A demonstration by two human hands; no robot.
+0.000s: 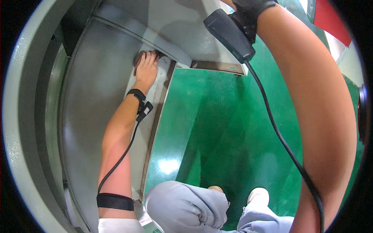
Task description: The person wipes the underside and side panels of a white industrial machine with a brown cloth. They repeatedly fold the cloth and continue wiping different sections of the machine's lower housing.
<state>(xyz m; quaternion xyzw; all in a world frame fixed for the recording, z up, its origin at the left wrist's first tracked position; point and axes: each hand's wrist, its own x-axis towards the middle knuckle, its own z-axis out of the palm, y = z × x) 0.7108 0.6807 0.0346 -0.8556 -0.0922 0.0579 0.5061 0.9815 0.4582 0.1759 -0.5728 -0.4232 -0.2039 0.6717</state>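
My left hand (147, 73) reaches down to the far end of a grey metal panel (97, 77), at its corner by the grey upright wall. Under its curled fingers is a dark brown cloth-like wad (137, 62), pressed against the pale strip (162, 73) along the panel's right edge. Most of the wad is covered by the fingers. Stretched out to the upper right, my right arm runs up past the top edge of the picture. Only a sliver of my right hand (229, 4) shows there; its fingers are out of sight.
Black cabled devices are strapped to both wrists; the right cable (268, 101) hangs along the forearm. A thick grey curved frame (23, 116) rises on the left. The green floor (229, 128) lies below, under my shoes. A red panel (332, 21) stands at upper right.
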